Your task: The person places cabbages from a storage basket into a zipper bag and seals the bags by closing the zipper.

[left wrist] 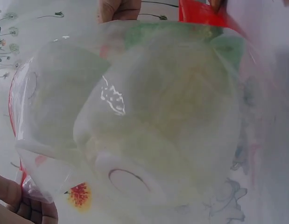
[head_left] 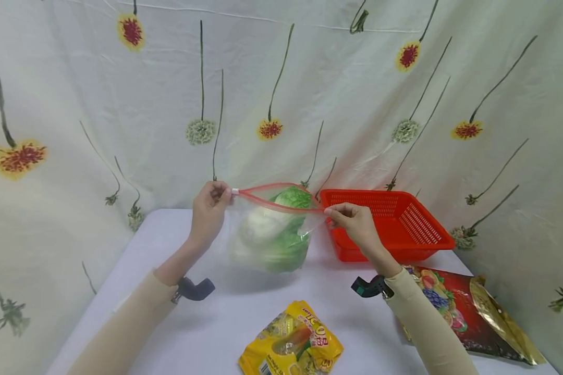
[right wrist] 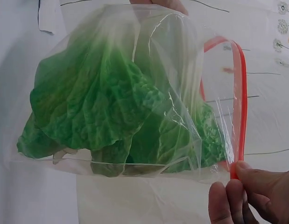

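Observation:
A clear zip bag (head_left: 244, 224) with a red zip strip hangs between my two hands, its mouth parted. Inside it is a leafy green and white cabbage (head_left: 288, 245), its green leaves (right wrist: 97, 102) showing through the plastic in the right wrist view. My left hand (head_left: 209, 203) pinches the left end of the strip, at the white slider (head_left: 235, 191). The right hand (head_left: 354, 221) pinches the strip's other end between thumb and finger. In the left wrist view the pale base of the cabbage (left wrist: 158, 116) fills the bag.
A red plastic basket (head_left: 389, 255) stands at the back right of the white table (head_left: 169, 229). A yellow snack packet (head_left: 293, 344) lies at the front. Near my right forearm is a red and gold fruit-printed bag (head_left: 469, 312). A flowered curtain (head_left: 244, 78) hangs behind.

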Action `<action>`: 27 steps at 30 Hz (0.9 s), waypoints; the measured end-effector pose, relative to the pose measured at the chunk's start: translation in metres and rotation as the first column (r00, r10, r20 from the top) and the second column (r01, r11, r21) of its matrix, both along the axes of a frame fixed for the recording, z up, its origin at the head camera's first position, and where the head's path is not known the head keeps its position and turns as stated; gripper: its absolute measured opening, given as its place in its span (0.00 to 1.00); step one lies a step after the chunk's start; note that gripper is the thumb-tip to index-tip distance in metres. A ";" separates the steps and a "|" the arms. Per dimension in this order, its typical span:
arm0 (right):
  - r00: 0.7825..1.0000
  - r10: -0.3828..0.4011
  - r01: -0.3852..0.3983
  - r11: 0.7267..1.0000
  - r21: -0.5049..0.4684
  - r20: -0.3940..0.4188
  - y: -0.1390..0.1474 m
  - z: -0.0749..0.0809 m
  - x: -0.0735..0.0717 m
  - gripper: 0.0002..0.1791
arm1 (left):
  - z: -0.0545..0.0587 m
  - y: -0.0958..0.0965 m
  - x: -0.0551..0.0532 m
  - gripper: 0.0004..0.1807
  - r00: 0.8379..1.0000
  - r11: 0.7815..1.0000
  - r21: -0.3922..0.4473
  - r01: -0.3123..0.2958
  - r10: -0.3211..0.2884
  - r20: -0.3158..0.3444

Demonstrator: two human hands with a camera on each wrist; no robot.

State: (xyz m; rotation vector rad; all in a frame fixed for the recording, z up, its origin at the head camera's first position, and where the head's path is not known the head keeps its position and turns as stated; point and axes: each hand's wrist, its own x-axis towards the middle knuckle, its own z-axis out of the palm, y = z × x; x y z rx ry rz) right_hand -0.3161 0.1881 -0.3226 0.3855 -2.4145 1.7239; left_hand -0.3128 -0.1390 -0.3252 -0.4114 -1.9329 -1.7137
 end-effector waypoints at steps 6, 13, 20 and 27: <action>0.998 -0.001 0.004 0.998 0.061 -0.056 0.001 -0.008 -0.005 0.15 | -0.008 0.009 -0.002 0.12 0.999 0.992 -0.124 0.001 0.005 0.048; 0.997 0.018 -0.011 0.997 0.080 -0.074 -0.003 -0.021 -0.013 0.16 | -0.020 0.022 -0.005 0.11 0.994 0.988 -0.154 0.024 -0.007 0.111; 0.996 0.009 -0.002 0.997 0.083 -0.089 -0.009 -0.026 -0.020 0.14 | -0.021 0.031 -0.007 0.11 0.996 0.980 -0.198 0.009 0.009 0.093; 0.995 -0.011 0.020 0.996 0.092 -0.097 -0.015 -0.023 -0.022 0.15 | -0.009 0.030 -0.007 0.11 1.000 0.979 -0.205 0.004 -0.004 0.004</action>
